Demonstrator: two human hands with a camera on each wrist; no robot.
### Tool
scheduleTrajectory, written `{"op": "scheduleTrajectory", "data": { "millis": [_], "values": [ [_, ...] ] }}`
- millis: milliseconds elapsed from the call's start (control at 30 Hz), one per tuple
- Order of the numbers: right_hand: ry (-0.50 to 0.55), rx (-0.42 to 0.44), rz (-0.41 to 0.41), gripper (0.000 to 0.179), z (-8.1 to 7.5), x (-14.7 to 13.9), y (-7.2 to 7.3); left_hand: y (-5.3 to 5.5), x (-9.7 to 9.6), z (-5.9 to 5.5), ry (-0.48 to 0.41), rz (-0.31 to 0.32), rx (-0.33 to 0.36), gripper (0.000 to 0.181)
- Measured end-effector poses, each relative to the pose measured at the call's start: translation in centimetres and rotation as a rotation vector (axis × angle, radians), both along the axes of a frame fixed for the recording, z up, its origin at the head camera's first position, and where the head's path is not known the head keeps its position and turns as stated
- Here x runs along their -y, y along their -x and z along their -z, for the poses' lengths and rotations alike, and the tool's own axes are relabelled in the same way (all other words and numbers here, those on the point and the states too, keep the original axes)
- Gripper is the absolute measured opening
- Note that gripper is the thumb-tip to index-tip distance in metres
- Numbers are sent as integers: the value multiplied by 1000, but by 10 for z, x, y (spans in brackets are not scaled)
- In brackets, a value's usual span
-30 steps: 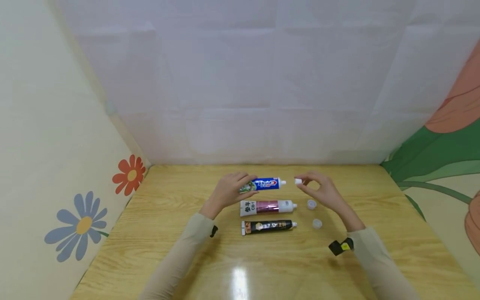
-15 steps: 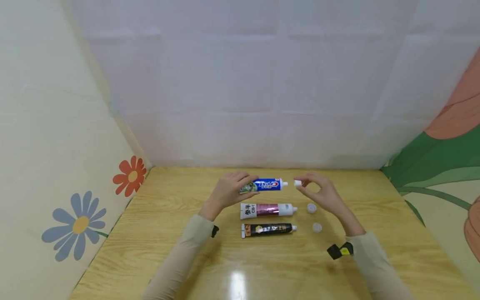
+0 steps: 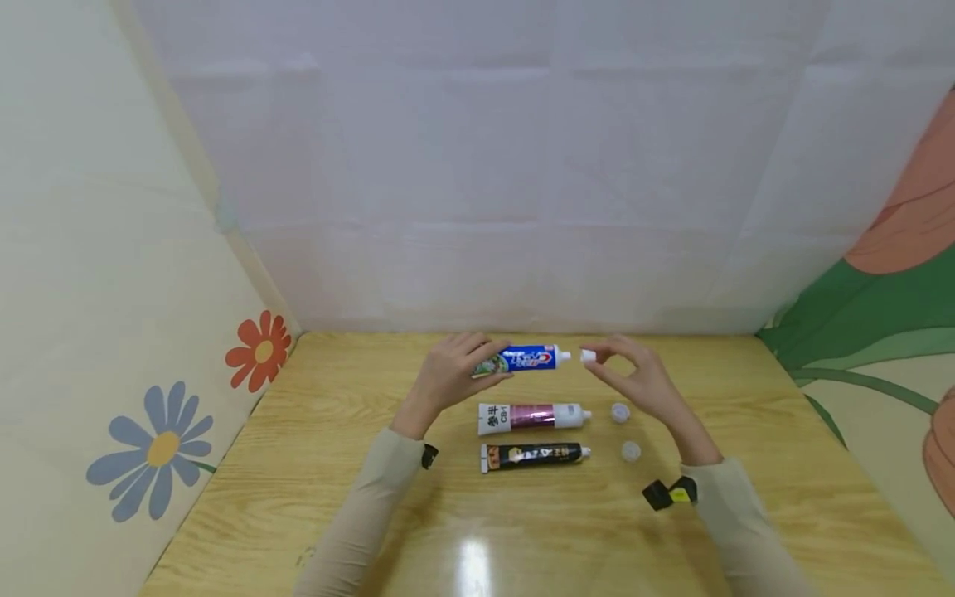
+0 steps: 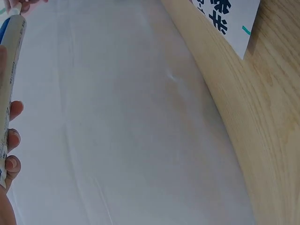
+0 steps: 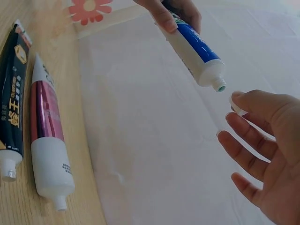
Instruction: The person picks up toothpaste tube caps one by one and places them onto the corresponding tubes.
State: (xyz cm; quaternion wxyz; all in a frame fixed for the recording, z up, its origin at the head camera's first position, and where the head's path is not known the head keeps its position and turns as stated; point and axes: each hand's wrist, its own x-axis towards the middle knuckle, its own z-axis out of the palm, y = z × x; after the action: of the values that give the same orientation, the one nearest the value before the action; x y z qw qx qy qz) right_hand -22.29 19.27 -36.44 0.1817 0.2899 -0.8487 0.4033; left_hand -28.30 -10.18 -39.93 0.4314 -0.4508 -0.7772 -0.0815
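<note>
A blue and white toothpaste tube is gripped by my left hand around its tail half, nozzle pointing right. In the right wrist view its nozzle is bare. Between thumb and fingertips my right hand pinches a small white cap, a short gap away from that nozzle. Nearer on the table lies a pink and white toothpaste tube, and nearer still a black toothpaste tube. Both show uncapped nozzles facing right.
Two translucent caps lie right of the tubes: one cap beside the pink tube, another cap beside the black one. The wooden table ends at a white-covered wall. Painted flower walls flank both sides.
The blue tube and the cap have risen slightly, and my right hand has shifted a little left with the cap. The two tubes and the caps on the table stay put.
</note>
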Motion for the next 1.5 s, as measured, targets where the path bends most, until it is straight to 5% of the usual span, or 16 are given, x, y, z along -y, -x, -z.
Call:
{"op": "scheduleTrajectory", "data": {
  "millis": [633,1367,1500],
  "values": [
    [2,-11,-41,24,0,15,-3,-8,0,-1,-1,-15,-57,48],
    [30,246,42,22,-8,10,-15,-14,-12,3,-64,-27,-77,47],
    [41,241,40,22,8,2,-1,-15,-14,3,-85,-47,-99,48]
  ]
}}
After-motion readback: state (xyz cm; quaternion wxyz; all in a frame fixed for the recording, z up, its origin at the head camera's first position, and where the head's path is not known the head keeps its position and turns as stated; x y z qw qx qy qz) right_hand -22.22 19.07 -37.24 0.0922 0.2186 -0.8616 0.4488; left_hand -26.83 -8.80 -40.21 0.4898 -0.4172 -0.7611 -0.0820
